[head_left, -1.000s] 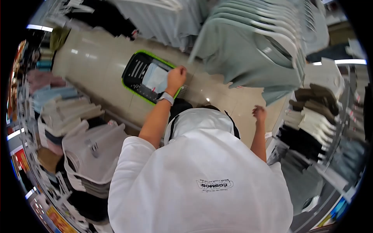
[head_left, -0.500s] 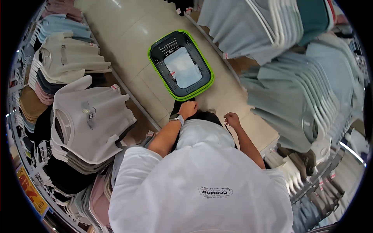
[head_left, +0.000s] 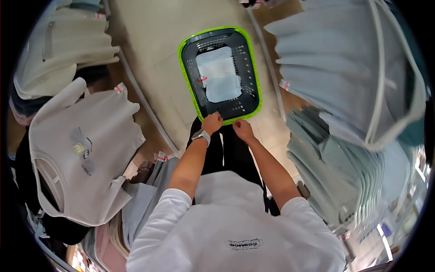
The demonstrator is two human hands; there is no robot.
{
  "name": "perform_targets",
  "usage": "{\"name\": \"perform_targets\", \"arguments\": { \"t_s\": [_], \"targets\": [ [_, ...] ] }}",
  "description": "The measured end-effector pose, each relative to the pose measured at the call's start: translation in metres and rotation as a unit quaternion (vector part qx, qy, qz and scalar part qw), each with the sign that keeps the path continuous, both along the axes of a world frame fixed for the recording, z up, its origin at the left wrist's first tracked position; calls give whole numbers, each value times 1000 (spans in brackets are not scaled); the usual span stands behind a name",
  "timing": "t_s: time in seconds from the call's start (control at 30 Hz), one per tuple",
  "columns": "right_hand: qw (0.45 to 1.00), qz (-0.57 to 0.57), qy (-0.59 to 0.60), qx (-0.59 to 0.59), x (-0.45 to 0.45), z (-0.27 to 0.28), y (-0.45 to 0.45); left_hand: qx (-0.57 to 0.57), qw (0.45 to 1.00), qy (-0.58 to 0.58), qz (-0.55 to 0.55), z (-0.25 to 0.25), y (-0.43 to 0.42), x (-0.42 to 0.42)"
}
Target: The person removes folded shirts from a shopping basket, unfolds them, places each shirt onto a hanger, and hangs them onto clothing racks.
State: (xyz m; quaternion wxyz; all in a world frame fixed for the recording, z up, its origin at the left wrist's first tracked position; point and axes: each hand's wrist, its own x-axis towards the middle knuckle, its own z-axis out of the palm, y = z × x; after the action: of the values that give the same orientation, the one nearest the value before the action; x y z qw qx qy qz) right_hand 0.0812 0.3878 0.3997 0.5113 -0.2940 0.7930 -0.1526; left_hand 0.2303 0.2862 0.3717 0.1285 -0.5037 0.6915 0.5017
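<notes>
A dark grey shopping basket [head_left: 247, 90] with a bright green rim sits ahead of my feet in the aisle. Inside it lies a folded light blue garment [head_left: 219, 75] with a small red-and-white tag. My left hand [head_left: 211, 123], with a watch on its wrist, has its fingers curled over the basket's near rim. Just to the right, my right hand [head_left: 244, 130] is closed against the same rim. The fingertips of both hands are partly hidden.
A rack of pale shirts [head_left: 90, 149] on hangers lines the left side. On the right hang blue-grey garments [head_left: 326, 63] and grey-green garments [head_left: 326, 167]. Metal rails [head_left: 145, 104] edge the tiled floor [head_left: 154, 27], with price tags sticking out nearby.
My right hand has moved left and forward to the basket's near rim. My left hand has come onto the rim too. The view has turned, and the basket appears straighter and slightly farther right.
</notes>
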Motion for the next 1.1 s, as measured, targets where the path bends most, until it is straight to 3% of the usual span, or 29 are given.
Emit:
{"name": "perform_targets", "arguments": {
  "t_s": [0.07,0.37,0.53,0.63,0.77,0.83,0.9,1.0,1.03,1.07,1.1],
  "targets": [
    [995,79,37,-52,-6,-51,-19,10,999,-31,17,-19,-10,-14],
    [961,251,85,76,-59,-257,-104,-75,982,-174,22,-210,-50,-43],
    [936,316,116,104,-63,-323,-151,1,951,-298,86,-292,-36,-62],
    [923,341,114,138,-61,-364,-147,52,956,-261,126,-298,-9,-71],
    [925,323,92,178,-53,-384,-117,121,947,-255,155,-285,7,-75],
    [888,370,93,256,-57,-396,-108,100,957,-235,137,-287,13,-75],
    [900,375,93,203,-53,-406,-87,68,965,-216,134,-292,13,-72],
    [925,343,105,125,-40,-358,-74,134,954,-147,224,-288,4,-68],
    [939,310,118,94,-34,-332,-70,266,892,-101,352,-289,-2,-65],
    [951,280,126,40,-29,-302,-62,388,794,-53,464,-282,-5,-66],
    [959,249,133,-18,-24,-272,-50,388,797,-48,461,-275,-2,-70]
  ]
}}
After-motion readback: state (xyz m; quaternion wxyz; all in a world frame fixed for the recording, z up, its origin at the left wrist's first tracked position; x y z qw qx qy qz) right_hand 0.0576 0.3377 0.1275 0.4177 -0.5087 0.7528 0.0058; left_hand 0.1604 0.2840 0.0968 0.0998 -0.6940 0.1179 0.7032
